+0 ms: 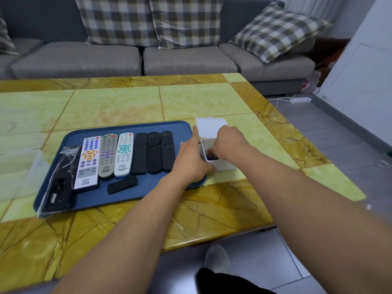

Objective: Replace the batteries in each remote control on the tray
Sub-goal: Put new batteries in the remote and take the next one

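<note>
A blue tray (118, 200) lies on the table with several remotes in a row: a white one with orange buttons (88, 162), a grey one (107, 155), a white one with teal buttons (124, 154) and three black ones (153, 152). A small black cover-like piece (122, 184) lies in front of them. Right of the tray stands a white box (222, 165) holding dark batteries (212, 157). My left hand (191, 158) rests against the box's left side, index finger straight. My right hand (228, 143) reaches into the box, fingertips curled down among the batteries; what they hold is hidden.
A clear plastic bag with a black item (58, 187) lies at the tray's left end. The box's white lid (210, 127) lies just behind the box. A grey sofa with checked cushions (184, 58) stands beyond the table. My foot (216, 257) is under the near edge.
</note>
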Demonstrator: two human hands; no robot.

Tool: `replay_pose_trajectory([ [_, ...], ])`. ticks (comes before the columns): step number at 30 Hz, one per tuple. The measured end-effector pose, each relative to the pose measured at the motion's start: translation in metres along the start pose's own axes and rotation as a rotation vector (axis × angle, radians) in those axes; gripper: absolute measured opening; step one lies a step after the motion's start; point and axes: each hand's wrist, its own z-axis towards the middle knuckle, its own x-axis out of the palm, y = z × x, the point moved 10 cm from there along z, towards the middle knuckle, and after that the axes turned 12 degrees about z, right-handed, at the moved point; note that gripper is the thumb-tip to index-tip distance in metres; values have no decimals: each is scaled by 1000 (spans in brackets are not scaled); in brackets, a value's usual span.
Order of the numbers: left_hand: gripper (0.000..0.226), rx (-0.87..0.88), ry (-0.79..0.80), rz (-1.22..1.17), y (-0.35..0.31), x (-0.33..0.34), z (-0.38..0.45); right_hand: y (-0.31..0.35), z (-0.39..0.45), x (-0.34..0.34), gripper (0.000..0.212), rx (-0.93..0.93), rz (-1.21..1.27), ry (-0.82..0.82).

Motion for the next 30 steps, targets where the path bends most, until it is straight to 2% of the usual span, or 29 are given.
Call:
replay_pose_trajectory([
  [4,129,25,29,3,-1,7,-14,1,-1,11,31,45,27,28],
  [8,125,40,-13,29,7,4,-31,3,-4,11,32,58,27,28],
  [11,112,35,-153,-5,12,-24,-41,7,-11,10,28,50,-8,17],
  [15,78,-21,-464,-51,37,-90,-68,27,-27,-23,29,-27,38,-129],
  [17,68,-119,-594,8,64,-120,-85,47,-38,-39,15,-113,199,-223],
  [18,66,-174,-627,40,79,-132,-93,59,-47,-40,3,-148,357,-240],
  [19,65,-220,-639,78,92,-141,-99,70,-56,-36,9,-169,563,-225],
  [20,64,-260,-640,129,105,-149,-106,83,-65,-20,16,-166,812,-150],
  [22,65,-349,-627,253,133,-163,-121,114,-88,27,15,-74,1269,101],
  [24,70,-449,-595,338,161,-172,-139,140,-114,77,9,97,1541,326],
  [27,75,-564,-499,484,191,-176,-155,151,-138,130,7,334,1731,529],
  [30,75,-617,-451,556,203,-183,-162,150,-145,146,9,421,1785,559],
])
